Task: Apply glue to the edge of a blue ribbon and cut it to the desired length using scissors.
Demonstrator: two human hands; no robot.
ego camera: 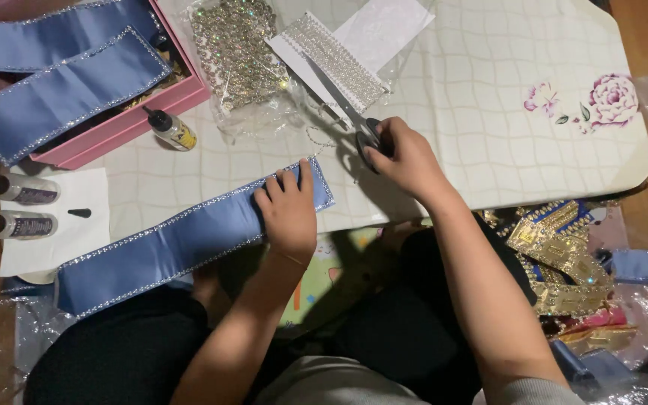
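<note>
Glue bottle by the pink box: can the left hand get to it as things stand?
Probably yes. The left hand rests flat on the blue ribbon, holding nothing, and only bare table lies between it and the glue bottle.

Indoor light, warm and moderate, from above. Pale grid-patterned table top [489,135] evenly lit; lap and floor below its edge dim. Soft shadow under right hand [406,157]. Sparkle glare on bagged rhinestone trim [238,49]. Focus sharp centrally; corners dark, slightly soft.
</note>
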